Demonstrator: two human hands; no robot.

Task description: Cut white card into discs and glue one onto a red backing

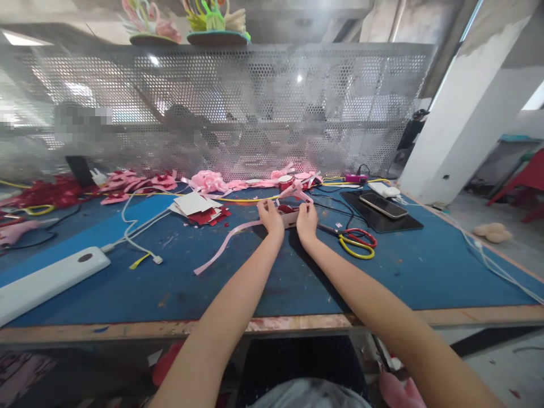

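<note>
Red-and-yellow scissors (343,234) lie just beside the right hand (306,222).

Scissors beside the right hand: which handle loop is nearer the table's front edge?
The yellow loop; the red loop lies farther back, nearer the phone.

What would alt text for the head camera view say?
A person's left hand and right hand hold a pink strip between them over a blue worktable. Scissors with red and yellow handles lie to the right, near a smartphone.
</note>
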